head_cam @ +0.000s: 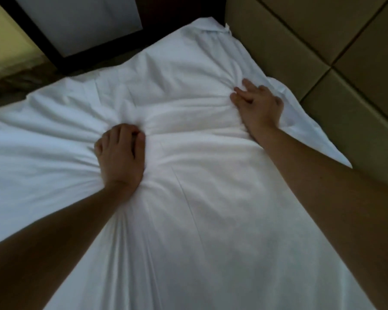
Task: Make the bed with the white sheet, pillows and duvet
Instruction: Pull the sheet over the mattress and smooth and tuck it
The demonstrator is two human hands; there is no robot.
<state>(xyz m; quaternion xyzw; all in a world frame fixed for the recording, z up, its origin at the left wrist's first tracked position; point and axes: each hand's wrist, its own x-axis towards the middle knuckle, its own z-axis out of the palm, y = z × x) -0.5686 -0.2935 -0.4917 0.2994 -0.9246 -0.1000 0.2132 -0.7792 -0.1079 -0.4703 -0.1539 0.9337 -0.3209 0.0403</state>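
Plainly soft and light, the sheet [188,198] lies spread up to the headboard [323,52] at two o'clock, bunching wherever pulled. Left hand [119,153] clenches a fistful near centre; right hand [258,104], toward one o'clock, grips another gather. Edges would likely hold better.

no readable text, labels — none
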